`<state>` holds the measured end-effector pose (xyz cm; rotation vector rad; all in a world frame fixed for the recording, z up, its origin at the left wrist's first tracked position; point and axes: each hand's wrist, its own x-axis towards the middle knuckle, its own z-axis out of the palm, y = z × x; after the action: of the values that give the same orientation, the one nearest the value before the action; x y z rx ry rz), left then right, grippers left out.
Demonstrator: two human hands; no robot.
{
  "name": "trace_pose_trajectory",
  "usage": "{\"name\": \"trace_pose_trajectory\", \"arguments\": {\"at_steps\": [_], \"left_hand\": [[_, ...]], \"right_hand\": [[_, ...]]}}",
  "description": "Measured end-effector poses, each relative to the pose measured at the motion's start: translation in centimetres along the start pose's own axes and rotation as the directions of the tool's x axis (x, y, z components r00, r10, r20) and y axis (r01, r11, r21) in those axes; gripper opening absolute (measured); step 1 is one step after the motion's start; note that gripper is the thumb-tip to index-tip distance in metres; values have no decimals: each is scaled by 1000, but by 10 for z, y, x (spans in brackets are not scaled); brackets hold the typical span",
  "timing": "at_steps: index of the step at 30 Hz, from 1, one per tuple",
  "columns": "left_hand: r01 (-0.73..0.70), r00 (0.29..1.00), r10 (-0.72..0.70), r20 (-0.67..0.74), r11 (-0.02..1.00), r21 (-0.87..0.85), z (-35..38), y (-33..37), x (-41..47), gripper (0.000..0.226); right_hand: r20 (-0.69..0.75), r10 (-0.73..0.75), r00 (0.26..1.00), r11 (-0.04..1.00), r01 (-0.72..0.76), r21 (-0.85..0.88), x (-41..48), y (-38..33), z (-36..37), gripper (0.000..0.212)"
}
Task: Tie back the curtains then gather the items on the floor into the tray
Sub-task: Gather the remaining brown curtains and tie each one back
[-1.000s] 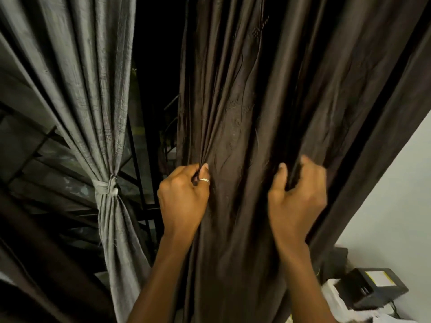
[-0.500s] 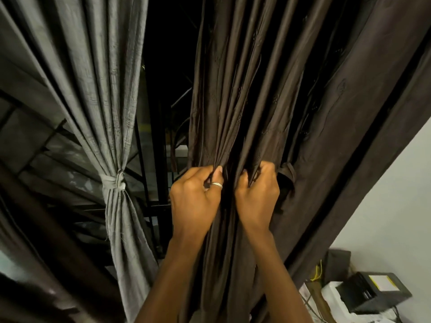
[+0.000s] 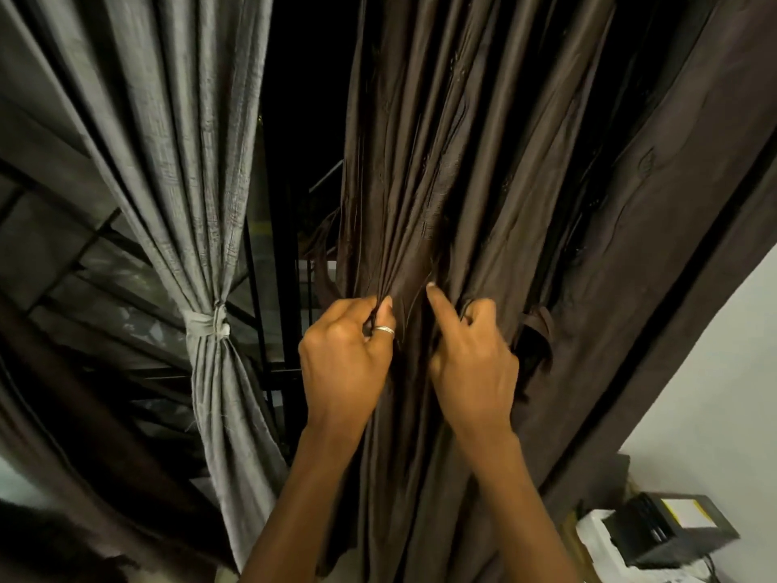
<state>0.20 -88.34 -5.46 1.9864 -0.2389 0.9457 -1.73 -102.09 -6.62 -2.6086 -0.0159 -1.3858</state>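
Note:
A dark brown curtain [image 3: 525,183] hangs across the middle and right. My left hand [image 3: 342,357], a ring on its thumb, grips a bunch of its folds near the left edge. Close beside it, my right hand [image 3: 473,363] holds more folds with curled fingers, its thumb pointing up along the cloth. A brown fabric loop [image 3: 540,334] hangs just right of my right hand. On the left, a grey curtain [image 3: 181,162] is bound at its waist by a knotted grey tie [image 3: 208,324]. The tray and the floor items are out of view.
Between the curtains a dark window with black metal bars [image 3: 290,288] shows. A white wall [image 3: 714,393] stands at the right. Below it a black box with a yellow label [image 3: 672,528] sits on white things [image 3: 597,540].
My right hand has slid left from the curtain's right part to sit beside my left hand, gathering the brown folds together. Its thumb now points up.

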Motion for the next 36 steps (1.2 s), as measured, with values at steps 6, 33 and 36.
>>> {"name": "trace_pose_trajectory", "arguments": {"at_steps": [6,33,36], "left_hand": [[-25,1000,25,14,1000,-11,-1,1,0,12],[-27,998,25,60,999,25,2,9,0,13],[-37,999,36,41,999,20,0,9,1,14]], "right_hand": [[265,114,958,972,-52,-227,41,23,5,85],[-88,66,994,975,-45,217,-17,-38,5,33],[-94,151,984,958,-122,259,-14,-35,4,35]]}}
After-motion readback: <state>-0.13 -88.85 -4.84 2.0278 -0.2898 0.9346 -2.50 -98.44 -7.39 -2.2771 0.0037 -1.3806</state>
